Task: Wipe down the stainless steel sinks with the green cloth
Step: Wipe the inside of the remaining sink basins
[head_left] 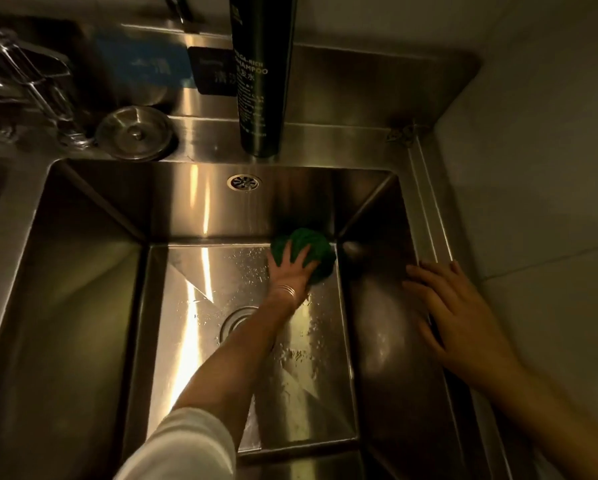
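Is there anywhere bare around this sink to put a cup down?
The back ledge right of the shampoo bottle, toward the corner, is bare. Left of it is crowded: round lid, wire rack. In the sink, the floor near the drain is bare; the left hand presses the green cloth into the far right corner.

we read "shampoo" under a partial "…ega-rich" on the tall dark bottle (260, 74) behind the sink; its smaller print is illegible.

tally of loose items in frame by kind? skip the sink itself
green cloth: 1
dark shampoo bottle: 1
round steel drain lid: 1
wire rack: 1
Total: 4
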`<move>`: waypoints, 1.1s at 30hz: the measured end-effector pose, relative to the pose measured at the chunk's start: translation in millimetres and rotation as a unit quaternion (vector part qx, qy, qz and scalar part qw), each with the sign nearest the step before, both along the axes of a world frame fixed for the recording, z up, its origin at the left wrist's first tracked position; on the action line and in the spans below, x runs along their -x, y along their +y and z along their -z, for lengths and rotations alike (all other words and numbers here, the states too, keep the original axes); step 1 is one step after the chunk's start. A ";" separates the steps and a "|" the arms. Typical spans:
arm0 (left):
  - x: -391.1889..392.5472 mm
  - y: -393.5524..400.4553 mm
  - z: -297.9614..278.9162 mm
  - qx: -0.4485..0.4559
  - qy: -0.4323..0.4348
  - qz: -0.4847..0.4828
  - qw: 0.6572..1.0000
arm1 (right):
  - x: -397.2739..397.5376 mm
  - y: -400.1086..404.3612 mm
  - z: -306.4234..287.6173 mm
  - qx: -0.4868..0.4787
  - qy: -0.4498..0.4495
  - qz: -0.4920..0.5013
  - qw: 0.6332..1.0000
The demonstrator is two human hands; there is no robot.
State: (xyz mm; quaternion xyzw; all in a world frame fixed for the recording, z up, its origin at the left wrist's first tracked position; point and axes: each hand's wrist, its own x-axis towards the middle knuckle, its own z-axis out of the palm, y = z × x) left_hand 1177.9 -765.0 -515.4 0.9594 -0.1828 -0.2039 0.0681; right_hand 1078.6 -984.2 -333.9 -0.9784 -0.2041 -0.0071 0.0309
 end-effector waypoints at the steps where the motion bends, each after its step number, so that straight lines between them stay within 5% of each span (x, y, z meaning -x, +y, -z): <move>1: -4.8 18.7 7.1 -0.052 0.015 0.019 0.998 | -0.1 0.8 0.4 0.016 -0.004 -0.011 1.000; 4: -6.7 48.4 23.5 -0.119 0.026 0.022 0.992 | -2.0 0.6 0.5 0.032 -0.009 -0.050 0.998; 10: -4.9 2.0 30.3 -0.073 0.055 0.089 0.992 | -63.7 8.9 -9.3 0.084 0.026 -0.179 0.980; 23: -25.8 80.7 38.1 -0.069 -0.005 -0.005 0.998 | -112.6 3.3 0.7 0.129 0.040 -0.203 0.970; 27: -28.7 93.0 12.7 0.028 -0.226 0.066 0.971 | -112.2 1.4 1.7 0.136 0.037 -0.206 0.968; 30: -38.3 102.3 -17.1 0.111 -0.488 0.092 0.861 | -112.4 0.9 1.7 0.139 0.043 -0.204 0.968; 33: -63.8 110.0 -48.1 0.107 -0.598 0.104 0.787 | -111.4 0.5 2.0 0.140 0.042 -0.198 0.969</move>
